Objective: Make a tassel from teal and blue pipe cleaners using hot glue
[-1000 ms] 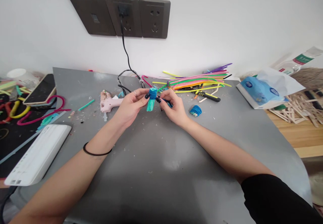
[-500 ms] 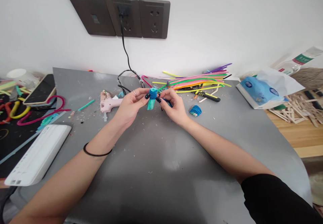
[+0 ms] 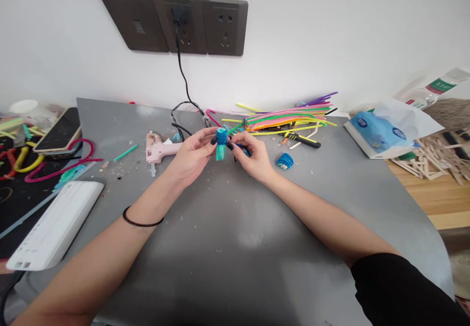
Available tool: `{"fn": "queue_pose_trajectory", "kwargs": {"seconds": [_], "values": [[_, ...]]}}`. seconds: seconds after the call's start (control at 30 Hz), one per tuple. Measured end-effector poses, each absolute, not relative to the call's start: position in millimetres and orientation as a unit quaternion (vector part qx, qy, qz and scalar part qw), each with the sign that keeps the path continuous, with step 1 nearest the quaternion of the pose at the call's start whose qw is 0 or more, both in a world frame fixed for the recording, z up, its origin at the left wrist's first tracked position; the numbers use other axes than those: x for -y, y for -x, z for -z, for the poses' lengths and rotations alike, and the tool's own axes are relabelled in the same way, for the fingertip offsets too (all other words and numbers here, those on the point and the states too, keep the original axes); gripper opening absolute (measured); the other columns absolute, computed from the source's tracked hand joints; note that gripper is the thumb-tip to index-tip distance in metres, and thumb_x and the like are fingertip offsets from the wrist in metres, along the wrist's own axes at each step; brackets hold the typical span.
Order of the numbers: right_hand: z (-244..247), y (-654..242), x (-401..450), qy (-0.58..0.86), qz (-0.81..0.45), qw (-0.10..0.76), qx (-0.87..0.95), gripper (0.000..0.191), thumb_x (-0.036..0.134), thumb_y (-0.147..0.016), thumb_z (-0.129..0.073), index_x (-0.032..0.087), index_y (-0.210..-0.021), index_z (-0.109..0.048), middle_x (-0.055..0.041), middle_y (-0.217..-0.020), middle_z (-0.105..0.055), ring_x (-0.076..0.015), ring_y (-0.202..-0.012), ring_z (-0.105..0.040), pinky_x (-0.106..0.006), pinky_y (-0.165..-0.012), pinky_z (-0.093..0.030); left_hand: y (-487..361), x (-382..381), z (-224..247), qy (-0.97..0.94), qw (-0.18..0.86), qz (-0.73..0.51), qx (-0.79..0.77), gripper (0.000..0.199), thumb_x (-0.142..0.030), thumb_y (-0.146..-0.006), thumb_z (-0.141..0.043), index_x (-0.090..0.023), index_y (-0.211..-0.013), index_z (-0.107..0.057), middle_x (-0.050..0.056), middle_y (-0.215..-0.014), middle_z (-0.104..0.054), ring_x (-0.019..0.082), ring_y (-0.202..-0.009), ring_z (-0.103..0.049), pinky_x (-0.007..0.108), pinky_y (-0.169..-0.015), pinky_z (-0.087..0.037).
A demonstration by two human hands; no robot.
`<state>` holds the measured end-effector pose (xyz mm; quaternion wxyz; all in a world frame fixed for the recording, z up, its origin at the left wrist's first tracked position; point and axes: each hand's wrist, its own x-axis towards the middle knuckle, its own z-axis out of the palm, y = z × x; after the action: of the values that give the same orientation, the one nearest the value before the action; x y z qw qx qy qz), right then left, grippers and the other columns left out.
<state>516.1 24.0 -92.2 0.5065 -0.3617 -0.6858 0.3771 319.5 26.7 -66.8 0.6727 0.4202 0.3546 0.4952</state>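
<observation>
Between my two hands, above the grey mat (image 3: 227, 247), is a small piece (image 3: 221, 142) with a blue coiled top and teal strands hanging below. My left hand (image 3: 194, 153) pinches it from the left with thumb and fingers. From the right, the fingertips of my right hand (image 3: 253, 157) touch or grip its side. Another blue piece (image 3: 243, 150) shows partly among the right hand's fingers. A separate blue coiled piece (image 3: 285, 160) lies on the mat to the right of that hand.
A pink glue gun (image 3: 157, 152) lies left of my hands. Colourful pipe cleaners (image 3: 286, 118) and a black-and-yellow tool (image 3: 303, 140) are at the back. A white power strip (image 3: 55, 223) sits at left, tissues (image 3: 382, 130) at right. Sockets (image 3: 223, 27) are on the wall.
The held piece has shifted slightly left and turned a little, its teal strands now hanging straighter. Both hands keep nearly the same place.
</observation>
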Motion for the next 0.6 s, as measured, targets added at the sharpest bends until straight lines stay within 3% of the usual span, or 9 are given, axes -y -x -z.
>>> {"fn": "queue_pose_trajectory", "kwargs": {"seconds": [0.3, 0.6], "values": [[92.2, -516.8, -22.4, 0.359, -0.375, 0.506, 0.689, 0.04, 0.062, -0.104, -0.064, 0.022, -0.103, -0.061, 0.0006, -0.078, -0.067, -0.012, -0.063, -0.054, -0.027, -0.064, -0.044, -318.0, -27.5, 67.6, -0.396, 0.699, -0.487, -0.342, 0.041, -0.023, -0.074, -0.1, -0.023, -0.11, -0.082, 0.009, -0.115, -0.084, 0.027, -0.117, -0.076, 0.032, -0.09, -0.06], [93.2, -517.6, -22.4, 0.359, -0.368, 0.503, 0.695, 0.036, 0.058, -0.104, -0.064, 0.022, -0.106, -0.063, -0.0016, -0.084, -0.069, -0.0137, -0.068, -0.058, -0.028, -0.065, -0.047, -318.8, -28.9, 70.6, -0.409, 0.675, -0.5, -0.356, 0.036, -0.024, -0.074, -0.099, -0.023, -0.107, -0.083, 0.008, -0.109, -0.085, 0.022, -0.101, -0.077, 0.029, -0.082, -0.059]]}}
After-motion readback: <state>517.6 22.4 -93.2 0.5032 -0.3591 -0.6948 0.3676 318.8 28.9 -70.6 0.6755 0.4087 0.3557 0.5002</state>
